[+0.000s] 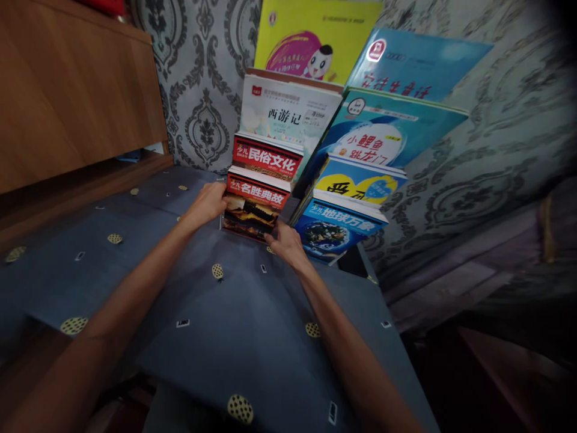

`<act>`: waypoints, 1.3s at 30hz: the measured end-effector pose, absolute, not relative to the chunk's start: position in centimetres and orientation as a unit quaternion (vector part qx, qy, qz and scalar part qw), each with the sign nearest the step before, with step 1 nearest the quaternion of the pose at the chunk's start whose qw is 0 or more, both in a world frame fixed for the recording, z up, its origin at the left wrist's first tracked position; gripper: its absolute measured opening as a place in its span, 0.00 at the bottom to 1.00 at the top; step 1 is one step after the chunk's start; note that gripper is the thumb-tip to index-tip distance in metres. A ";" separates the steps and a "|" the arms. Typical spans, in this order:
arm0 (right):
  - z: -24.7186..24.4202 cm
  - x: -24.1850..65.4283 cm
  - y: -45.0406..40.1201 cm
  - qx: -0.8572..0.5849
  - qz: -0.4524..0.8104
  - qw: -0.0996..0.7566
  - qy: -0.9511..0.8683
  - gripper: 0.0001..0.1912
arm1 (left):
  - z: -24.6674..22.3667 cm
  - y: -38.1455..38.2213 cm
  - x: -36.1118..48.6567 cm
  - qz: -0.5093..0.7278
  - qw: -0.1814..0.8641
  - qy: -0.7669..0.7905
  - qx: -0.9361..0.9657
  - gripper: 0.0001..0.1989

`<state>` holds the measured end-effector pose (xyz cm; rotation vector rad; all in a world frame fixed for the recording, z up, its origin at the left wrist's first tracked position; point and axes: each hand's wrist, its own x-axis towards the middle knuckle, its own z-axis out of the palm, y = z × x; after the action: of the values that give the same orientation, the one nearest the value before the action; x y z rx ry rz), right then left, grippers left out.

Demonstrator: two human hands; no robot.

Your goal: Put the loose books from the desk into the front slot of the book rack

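Two rows of books stand upright on the table, smaller ones in front of taller ones. My left hand (210, 204) grips the left edge of the front red book (256, 201), and my right hand (286, 242) is at its lower right corner. Behind it are another red book (265, 159), a white book (288, 111) and a tall yellow-green book (315, 36). In the right row a blue book with a globe (336, 225) is foremost, with a yellow-and-blue book (360, 180), a teal book (396, 129) and a light blue book (419, 60) behind. Both hands' fingertips are partly hidden.
A blue-grey cloth with pineapple prints (216, 337) covers the table. A wooden cabinet (81, 90) stands at the left, and patterned wallpaper (198, 84) is behind the books. A dark flat object (353, 262) lies by the right edge. Curtain-like fabric (473, 270) hangs at the right.
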<state>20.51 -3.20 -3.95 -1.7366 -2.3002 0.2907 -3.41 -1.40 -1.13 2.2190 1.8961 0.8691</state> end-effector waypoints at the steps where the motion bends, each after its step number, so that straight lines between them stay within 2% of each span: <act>1: -4.0 20.5 -3.2 -0.593 0.101 0.123 -0.789 0.15 | -1.1 -1.4 -3.4 0.278 0.037 0.630 0.724 0.13; 15: -4.1 20.2 -3.7 -0.594 0.111 0.135 -0.785 0.17 | -1.1 -1.8 -3.4 0.258 -0.017 0.638 0.725 0.09; 18: -3.5 20.1 -4.1 -0.594 0.118 0.156 -0.781 0.17 | -0.7 -2.2 -3.2 0.270 -0.026 0.630 0.728 0.11; 28: -1.0 20.6 -5.1 -0.555 0.150 0.241 -0.782 0.27 | 0.1 -2.6 -3.3 0.292 -0.022 0.615 0.732 0.19; 30: -0.1 21.4 -5.8 -0.529 0.155 0.271 -0.789 0.26 | 0.6 -3.0 -3.3 0.322 -0.044 0.599 0.732 0.23; 34: 2.1 24.2 -7.5 -0.434 0.176 0.379 -0.798 0.16 | 2.0 -4.4 -1.9 0.377 -0.124 0.530 0.749 0.28; 39: 1.6 28.8 -8.6 -0.393 0.213 0.543 -0.710 0.17 | 1.9 -5.5 1.0 0.323 -0.172 0.502 0.783 0.28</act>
<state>28.77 -8.65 1.63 -0.9339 -1.6859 0.5061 1.03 -5.47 1.91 2.7733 1.7792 1.1438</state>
